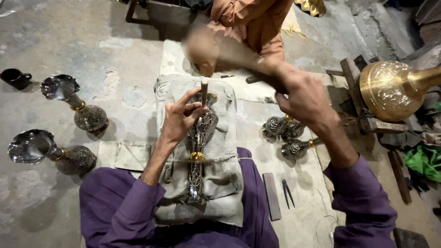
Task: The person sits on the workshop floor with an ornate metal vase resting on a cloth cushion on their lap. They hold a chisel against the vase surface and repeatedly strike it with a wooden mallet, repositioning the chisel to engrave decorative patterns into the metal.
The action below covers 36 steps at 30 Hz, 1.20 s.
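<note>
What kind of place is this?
Probably a metal-craft workshop. A left hand steadies a chisel on an engraved vase, the right hand swings a blurred mallet, and finished vases stand around.

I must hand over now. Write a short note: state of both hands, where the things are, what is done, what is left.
Left hand: holds a chisel upright on the engraved metal vase.
Right hand: raised, grips a blurred mallet.
The vase lies on a cloth pad over the lap.
Done: pattern covers much of the vase.
Left: cannot tell how much. Four similar vases stand on the floor.
</note>
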Available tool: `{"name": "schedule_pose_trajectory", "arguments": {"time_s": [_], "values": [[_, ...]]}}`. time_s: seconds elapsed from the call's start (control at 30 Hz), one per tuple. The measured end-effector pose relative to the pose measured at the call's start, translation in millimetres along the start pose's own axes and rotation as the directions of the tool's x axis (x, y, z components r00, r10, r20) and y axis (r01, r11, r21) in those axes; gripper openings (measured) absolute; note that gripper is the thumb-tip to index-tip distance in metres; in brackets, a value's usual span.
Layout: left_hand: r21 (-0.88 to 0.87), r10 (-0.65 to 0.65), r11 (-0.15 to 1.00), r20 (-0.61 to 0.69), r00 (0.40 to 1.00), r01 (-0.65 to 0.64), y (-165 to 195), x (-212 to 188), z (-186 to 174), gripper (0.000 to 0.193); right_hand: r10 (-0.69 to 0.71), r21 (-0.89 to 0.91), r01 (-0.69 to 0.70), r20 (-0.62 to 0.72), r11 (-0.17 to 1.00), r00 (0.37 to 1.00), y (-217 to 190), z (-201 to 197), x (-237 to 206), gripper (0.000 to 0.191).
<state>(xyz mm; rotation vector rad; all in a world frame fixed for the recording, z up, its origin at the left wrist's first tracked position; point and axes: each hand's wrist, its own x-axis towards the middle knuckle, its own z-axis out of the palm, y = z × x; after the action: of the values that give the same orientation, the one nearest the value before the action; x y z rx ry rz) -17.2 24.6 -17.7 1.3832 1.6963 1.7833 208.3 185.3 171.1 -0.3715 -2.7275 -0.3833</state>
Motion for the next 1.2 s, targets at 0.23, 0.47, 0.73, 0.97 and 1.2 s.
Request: {"name": "schedule_pose_trajectory", "arguments": {"time_s": [0.23,0.47,0.73,0.97,1.2], "values": [[-0.043,0.123,0.991,-0.045,0.991,-0.124,-2,-1,1,0.055,0.330,0.437,-0.328,0.076,0.837,0.941,-4,11,0,0.059],[-0.033,0.024,0.999,-0.013,1.000,-0.024,0,0,0,0.056,0.206,0.087,-0.202,-0.029,0.975,0.978,-3,8,2,0.052],[-0.065,0.057,0.996,-0.039,0.998,-0.059,0,-3,1,0.057,0.128,0.081,-0.125,-0.041,0.989,0.991,0,9,2,0.059],[-0.032,0.050,0.998,-0.036,0.998,-0.051,-3,0,1,0.059,0.077,-0.093,-0.073,0.042,0.993,0.996,-9,7,3,0.056],[-0.044,0.072,0.996,-0.048,0.996,-0.074,-2,0,0,0.060,0.066,0.000,-0.066,0.027,0.998,0.997,-13,3,12,0.051]]}}
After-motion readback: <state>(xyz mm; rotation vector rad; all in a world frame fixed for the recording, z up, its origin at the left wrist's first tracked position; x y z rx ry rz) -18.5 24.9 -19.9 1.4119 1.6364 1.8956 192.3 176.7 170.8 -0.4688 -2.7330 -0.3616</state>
